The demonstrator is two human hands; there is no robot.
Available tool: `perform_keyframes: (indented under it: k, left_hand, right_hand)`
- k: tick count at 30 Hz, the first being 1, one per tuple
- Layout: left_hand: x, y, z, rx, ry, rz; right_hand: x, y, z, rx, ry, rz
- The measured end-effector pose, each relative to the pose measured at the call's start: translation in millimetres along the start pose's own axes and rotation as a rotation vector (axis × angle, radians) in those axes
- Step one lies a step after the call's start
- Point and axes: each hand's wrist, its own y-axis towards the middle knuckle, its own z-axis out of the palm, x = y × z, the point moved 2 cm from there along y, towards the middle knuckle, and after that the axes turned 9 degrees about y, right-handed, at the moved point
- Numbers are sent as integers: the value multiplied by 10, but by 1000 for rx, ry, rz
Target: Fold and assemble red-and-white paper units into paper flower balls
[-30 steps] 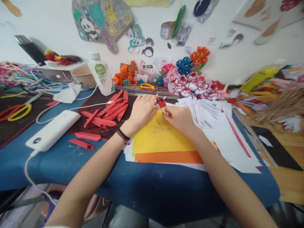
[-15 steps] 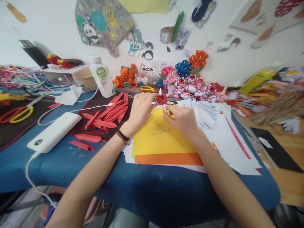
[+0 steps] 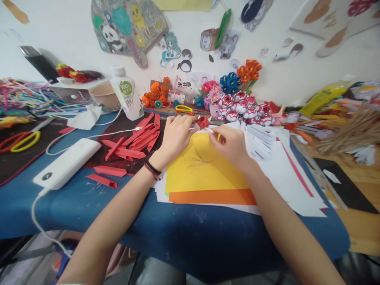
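A small red and white folded paper flower [image 3: 203, 122] is held above the top edge of a yellow sheet [image 3: 204, 170]. My left hand [image 3: 178, 134] has its fingers closed on the flower's left side. With thumb and index finger pinched together, my right hand [image 3: 227, 142] grips a white paper petal at the flower's lower right. Pencil-like lines mark the yellow sheet, which lies over an orange sheet [image 3: 213, 197]. Folded red paper strips [image 3: 142, 138] are piled left of my left hand.
A white power bank [image 3: 67, 163] with cables lies at left, near scissors [image 3: 25, 141]. Behind stand a white bottle [image 3: 127, 95] and red-white paper flowers [image 3: 240, 107]. White sheets [image 3: 285, 178] cover the right side.
My right hand has shifted slightly right, and its fingers have curled in more. The flower has tilted and now shows less of its red front.
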Motion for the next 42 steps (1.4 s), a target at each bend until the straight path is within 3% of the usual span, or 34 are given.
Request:
perform_keyframes:
  k: [3, 7, 9, 14, 21, 35, 42]
  left_hand:
    - [-85, -22, -12, -41, 100, 31]
    - [-304, -62, -14, -86, 261, 252]
    - [-370, -81, 15, -111, 267, 296]
    - [-317, -88, 77, -147, 193, 257]
    - [-195, -41, 18, -188, 9, 238]
    - [-151, -20, 29, -166, -83, 250]
    - [-284, -64, 30, -169, -27, 207]
  right_hand:
    - [-22, -10, 38, 44, -55, 43]
    - [-13, -15, 69, 121, -83, 64]
    - [2, -14, 69, 156, -75, 52]
    - [0, -1, 28, 170, -45, 17]
    - [-79, 21, -28, 114, 158, -18]
    - [-58, 3, -39, 68, 40, -93]
    - [21, -25, 46, 1, -33, -6]
